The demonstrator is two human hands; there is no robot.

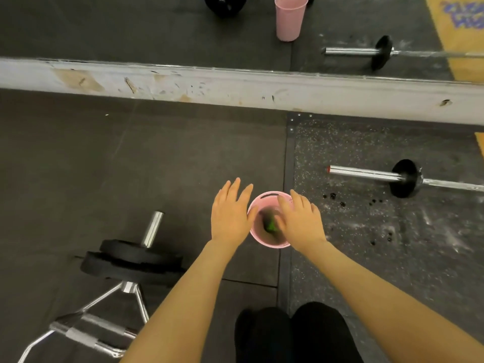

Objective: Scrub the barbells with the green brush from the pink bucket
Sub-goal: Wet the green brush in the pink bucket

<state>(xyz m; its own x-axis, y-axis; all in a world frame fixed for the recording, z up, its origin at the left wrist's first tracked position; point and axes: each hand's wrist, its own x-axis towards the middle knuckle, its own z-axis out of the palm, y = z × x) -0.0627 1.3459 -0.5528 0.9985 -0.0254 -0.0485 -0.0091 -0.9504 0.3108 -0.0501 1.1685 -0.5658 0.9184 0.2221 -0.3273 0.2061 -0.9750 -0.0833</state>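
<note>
A pink bucket stands on the dark gym floor, seen from above. The green brush lies inside it, blurred. My left hand hovers flat at the bucket's left rim, fingers straight. My right hand reaches over the right rim, fingers spread, fingertips close to the brush; I see no grip on it. A straight barbell with one black plate lies on the speckled mat at the right. A trap-style bar with stacked black plates lies at the lower left.
A white baseboard runs across below a wall mirror, which reflects the bucket and the straight barbell. Small black specks dot the speckled mat. My black-clad knees are at the bottom centre.
</note>
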